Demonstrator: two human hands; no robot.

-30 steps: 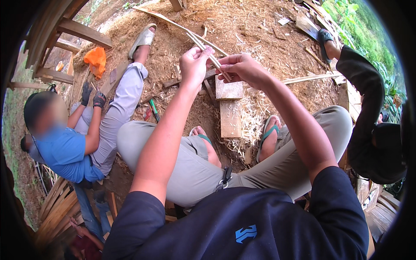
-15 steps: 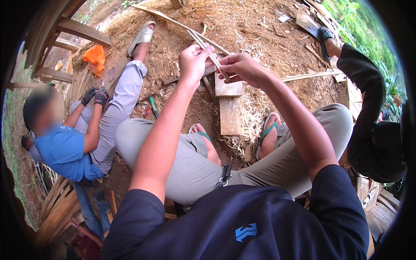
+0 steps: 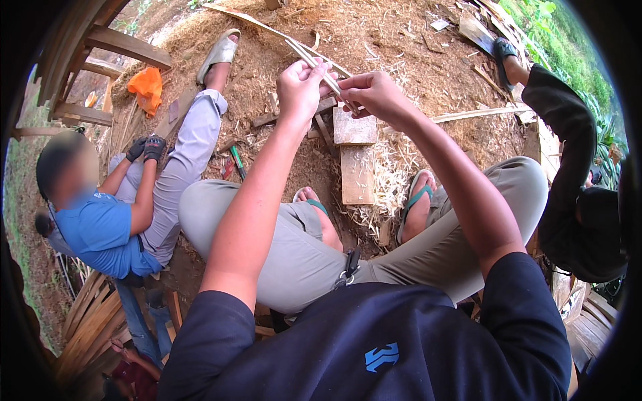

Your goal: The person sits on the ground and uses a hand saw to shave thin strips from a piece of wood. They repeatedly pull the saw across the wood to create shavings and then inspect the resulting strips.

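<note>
Above the ground ahead of me, my left hand (image 3: 300,88) is closed around a couple of thin pale wooden sticks (image 3: 299,51), thumb pressed on top. They lie side by side and slant from far left down to near right. My right hand (image 3: 378,99) pinches at their near end, thumb and fingers closed there; its fingers partly cover the tips. Beneath the right hand is a wooden block (image 3: 354,127), with a second squared block (image 3: 358,175) running from it toward me, shavings on top.
Wood shavings (image 3: 394,194) lie between my sandalled feet. A green-handled tool (image 3: 237,162) rests on the dirt. At left sits a person in a blue shirt (image 3: 97,230) with gloved hands, near an orange bag (image 3: 147,90). Another person's dark sleeve (image 3: 562,110) is at right.
Both hands stay on the sticks with only small shifts. My right hand has risen slightly and its fingers have drawn in. The person at left has moved their gloved hands a little.
</note>
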